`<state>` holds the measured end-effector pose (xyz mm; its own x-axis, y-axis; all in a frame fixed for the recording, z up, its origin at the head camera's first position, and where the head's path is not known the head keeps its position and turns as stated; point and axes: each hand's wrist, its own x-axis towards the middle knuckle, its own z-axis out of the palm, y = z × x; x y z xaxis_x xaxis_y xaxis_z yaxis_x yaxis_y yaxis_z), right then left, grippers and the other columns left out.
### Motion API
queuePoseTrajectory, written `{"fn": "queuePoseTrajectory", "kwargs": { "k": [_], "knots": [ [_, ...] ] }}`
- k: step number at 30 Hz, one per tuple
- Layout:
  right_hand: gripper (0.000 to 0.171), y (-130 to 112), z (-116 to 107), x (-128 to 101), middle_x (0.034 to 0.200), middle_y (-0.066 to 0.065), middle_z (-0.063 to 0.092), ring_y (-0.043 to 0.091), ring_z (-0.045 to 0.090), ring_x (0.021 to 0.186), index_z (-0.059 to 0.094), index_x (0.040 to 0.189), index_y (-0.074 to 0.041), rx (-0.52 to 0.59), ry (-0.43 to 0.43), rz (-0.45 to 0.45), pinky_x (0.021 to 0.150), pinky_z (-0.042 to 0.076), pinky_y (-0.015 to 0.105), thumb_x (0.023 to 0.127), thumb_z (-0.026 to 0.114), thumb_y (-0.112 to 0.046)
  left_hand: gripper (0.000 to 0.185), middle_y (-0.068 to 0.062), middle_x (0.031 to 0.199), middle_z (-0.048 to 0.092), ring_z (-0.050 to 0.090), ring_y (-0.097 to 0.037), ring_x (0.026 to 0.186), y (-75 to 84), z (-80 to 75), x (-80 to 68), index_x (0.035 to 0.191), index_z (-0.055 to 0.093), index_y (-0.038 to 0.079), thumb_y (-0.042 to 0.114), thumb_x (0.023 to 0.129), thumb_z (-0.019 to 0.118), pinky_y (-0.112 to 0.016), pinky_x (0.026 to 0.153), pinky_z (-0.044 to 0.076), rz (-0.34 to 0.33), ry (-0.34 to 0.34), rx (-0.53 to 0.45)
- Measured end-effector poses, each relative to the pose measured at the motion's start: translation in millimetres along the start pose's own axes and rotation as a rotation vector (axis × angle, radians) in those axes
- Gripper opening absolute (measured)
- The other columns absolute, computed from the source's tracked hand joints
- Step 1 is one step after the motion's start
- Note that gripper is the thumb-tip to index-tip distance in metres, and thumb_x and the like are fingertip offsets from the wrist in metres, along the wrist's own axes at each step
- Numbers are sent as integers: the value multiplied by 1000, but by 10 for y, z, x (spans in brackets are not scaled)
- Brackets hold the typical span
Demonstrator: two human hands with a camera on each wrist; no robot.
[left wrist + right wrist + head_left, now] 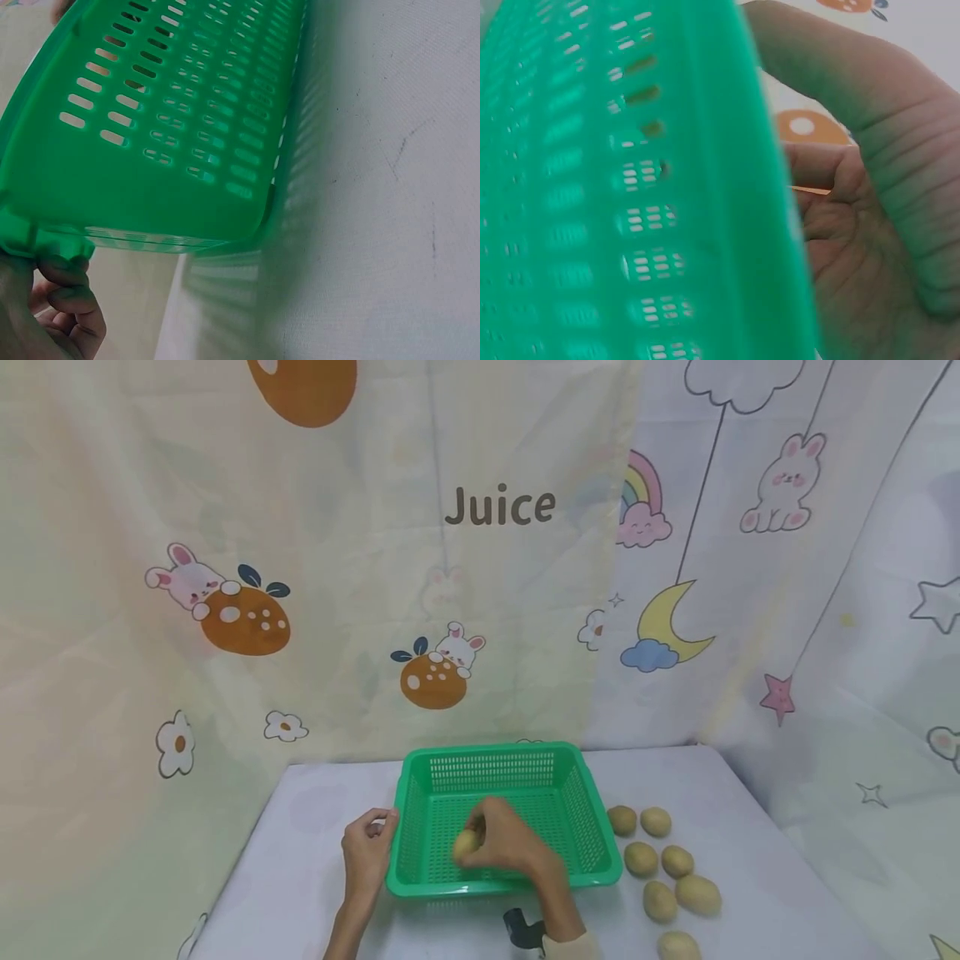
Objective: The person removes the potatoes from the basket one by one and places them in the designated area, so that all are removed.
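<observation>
A green plastic basket [491, 749] with slotted walls stands on the white table. My left hand [366, 856] pinches its left rim; the left wrist view shows the fingers [75, 300] curled at the basket's corner [112, 187]. Over the basket's interior, my right hand [510, 843] grips a yellowish potato [466, 846] between thumb and fingers. How far the potato is above the basket floor I cannot tell. In the right wrist view the basket's near wall [712, 210] hides most of the potato, while the thumb [885, 97] arches beyond the rim.
Several loose potatoes [660, 901] lie on the table [757, 860] right of the basket, the closest one beside its right wall. A black strap-like object [522, 930] sits at the right wrist. Printed curtains [337, 568] hang behind the table.
</observation>
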<state>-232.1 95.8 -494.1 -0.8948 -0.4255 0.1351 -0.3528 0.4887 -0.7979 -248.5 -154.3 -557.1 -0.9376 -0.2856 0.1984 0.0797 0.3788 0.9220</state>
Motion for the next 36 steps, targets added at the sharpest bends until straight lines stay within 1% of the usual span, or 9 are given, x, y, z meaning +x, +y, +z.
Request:
{"fn": "queuePoseTrajectory", "kwargs": {
  "k": [7,10,17,23,25,29,32,36],
  "knots": [
    [35,12,-149,-132,92,3,74,14,65,77,78,105,1,-11,31,-8,69,57,27,76,89,-15,24,-5,65,69,57,-12,54,-21,21,-1,106,81,0,22,107,71,-25,51,45,-7,17,12],
    [34,38,-196,-177,93,1,74,14,66,79,79,105,-1,-26,51,-1,70,57,27,76,90,-17,24,-6,69,72,59,-13,57,-28,15,2,107,81,0,22,107,71,-25,53,47,-18,11,18],
    [38,46,-321,-288,92,1,74,14,65,79,79,105,0,-60,108,28,71,57,28,74,92,-17,27,-6,71,73,60,-12,59,-14,3,9,110,80,-2,23,108,70,-24,53,48,-30,-5,13],
    [34,84,-425,-351,90,-1,74,12,66,78,79,104,-3,-55,125,47,72,58,28,75,91,-17,26,-7,72,73,61,-13,59,-33,14,14,110,80,-1,23,108,70,-24,54,49,-28,0,14],
    [31,96,-458,-369,88,-1,74,13,65,76,80,102,-4,-47,131,47,70,58,28,76,91,-16,26,-7,72,73,61,-13,59,-34,13,14,110,80,-1,22,108,69,-24,54,49,-28,-3,13],
    [31,111,-526,-420,88,1,74,17,65,77,79,101,-4,-21,149,57,69,57,28,76,93,-18,27,-6,70,73,61,-13,58,-29,8,15,112,79,-3,22,109,68,-24,53,49,-25,-12,6],
    [32,123,-576,-473,90,2,74,19,67,80,79,101,-5,-14,164,69,72,57,28,77,94,-20,27,-6,70,72,61,-13,58,-20,11,12,111,79,-3,22,109,69,-24,53,49,-24,-13,5],
    [34,140,-643,-544,93,2,75,17,68,83,79,103,-3,-30,184,84,75,58,28,78,94,-21,28,-7,72,74,62,-13,60,-12,11,5,112,79,-2,23,109,68,-24,54,50,-32,-13,11]
  ]
}}
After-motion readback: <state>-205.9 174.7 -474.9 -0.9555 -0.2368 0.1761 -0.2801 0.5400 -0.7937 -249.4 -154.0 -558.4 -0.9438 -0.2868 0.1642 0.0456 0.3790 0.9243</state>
